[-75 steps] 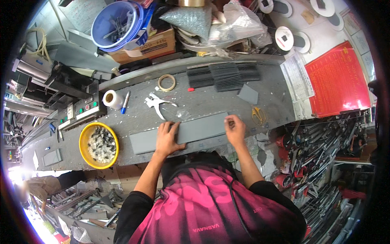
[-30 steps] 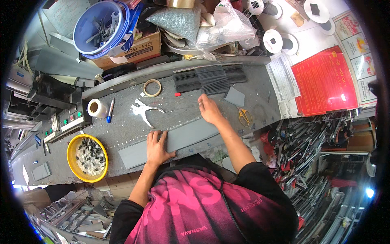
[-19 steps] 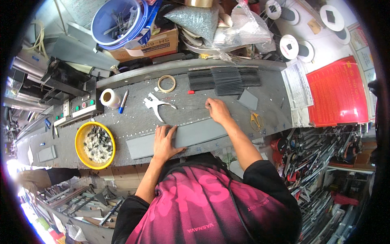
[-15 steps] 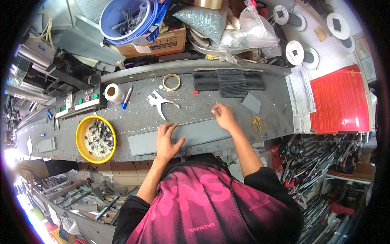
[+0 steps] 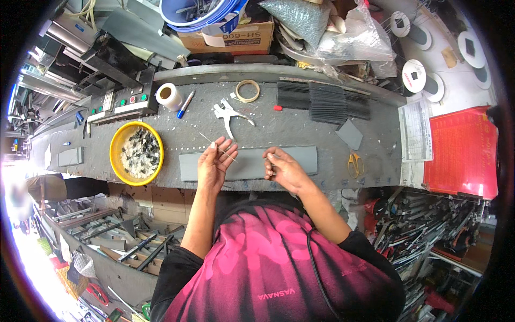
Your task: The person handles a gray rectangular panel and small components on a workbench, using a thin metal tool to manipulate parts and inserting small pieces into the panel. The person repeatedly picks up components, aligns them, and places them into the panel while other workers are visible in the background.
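Your left hand (image 5: 213,167) has come off the grey panel (image 5: 248,163); half a second ago it lay over it, fingers spread. It is now turned palm up, with a thin rod (image 5: 207,138) pinched between thumb and fingers, one end pointing away from you. Grip on the left: closed about the rod.

Your right hand (image 5: 284,170) has drawn back from beyond the panel's far edge to a place above its right half. Fingers curled, thumb near the forefinger; whether anything is held between them cannot be told.

Panel: lying flat on the workbench (image 5: 185,131), close to its near edge, between and beneath your hands. Your view has shifted too, so whether the panel itself moved cannot be established. No hand is seen pressing it down.

Finding: attention appears to have passed from steadying the panel to handling the rod, and the panel would seem free to slip if knocked.

Surroundings unchanged: white pliers (image 5: 232,115) beyond the panel, yellow bowl (image 5: 113,155) of small pieces to its left, scissors (image 5: 353,156) to its right, black pleated mesh (image 5: 328,102) farther back.
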A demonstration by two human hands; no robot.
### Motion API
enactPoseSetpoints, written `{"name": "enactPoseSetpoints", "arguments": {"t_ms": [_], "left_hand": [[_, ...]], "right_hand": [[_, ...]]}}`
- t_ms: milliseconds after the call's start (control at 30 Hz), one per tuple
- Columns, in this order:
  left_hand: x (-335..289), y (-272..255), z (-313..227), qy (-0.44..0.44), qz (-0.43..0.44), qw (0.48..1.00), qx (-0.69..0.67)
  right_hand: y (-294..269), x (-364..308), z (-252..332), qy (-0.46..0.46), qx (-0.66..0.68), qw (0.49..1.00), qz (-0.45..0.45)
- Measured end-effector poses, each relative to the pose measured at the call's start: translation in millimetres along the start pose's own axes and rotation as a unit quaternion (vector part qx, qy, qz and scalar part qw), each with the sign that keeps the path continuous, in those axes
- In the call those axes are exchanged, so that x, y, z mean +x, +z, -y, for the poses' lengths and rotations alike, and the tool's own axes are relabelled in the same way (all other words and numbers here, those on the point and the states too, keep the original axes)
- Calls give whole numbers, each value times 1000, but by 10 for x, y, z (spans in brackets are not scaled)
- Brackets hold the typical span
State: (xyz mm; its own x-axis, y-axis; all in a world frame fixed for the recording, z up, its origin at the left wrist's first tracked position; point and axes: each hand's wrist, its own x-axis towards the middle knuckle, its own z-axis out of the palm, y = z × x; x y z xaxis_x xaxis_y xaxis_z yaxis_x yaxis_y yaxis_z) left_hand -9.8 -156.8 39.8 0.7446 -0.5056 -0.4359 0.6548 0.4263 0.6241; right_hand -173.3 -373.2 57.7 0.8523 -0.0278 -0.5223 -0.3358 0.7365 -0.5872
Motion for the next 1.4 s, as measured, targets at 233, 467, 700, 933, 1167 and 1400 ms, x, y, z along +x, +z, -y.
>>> {"name": "enactPoseSetpoints", "arguments": {"t_ms": [233,467,700,933,1167,1400], "left_hand": [[-316,-197,-343,40,-17,999,-4],[-512,-192,-517,81,15,996,37],[-605,-835,-1209,153,-147,960,182],[-615,-1914,-2115,233,-209,922,226],[-398,-2007,-2200,351,-389,325,787],[-285,-138,-205,313,101,541,774]], "right_hand": [[-153,-76,61,-30,24,999,3],[-87,-65,33,-43,0,998,36],[-13,-203,133,-50,89,991,89],[62,-414,256,-98,103,980,137],[-60,-452,173,-104,15,994,30],[-568,-688,-86,-102,-160,966,-176]]}}
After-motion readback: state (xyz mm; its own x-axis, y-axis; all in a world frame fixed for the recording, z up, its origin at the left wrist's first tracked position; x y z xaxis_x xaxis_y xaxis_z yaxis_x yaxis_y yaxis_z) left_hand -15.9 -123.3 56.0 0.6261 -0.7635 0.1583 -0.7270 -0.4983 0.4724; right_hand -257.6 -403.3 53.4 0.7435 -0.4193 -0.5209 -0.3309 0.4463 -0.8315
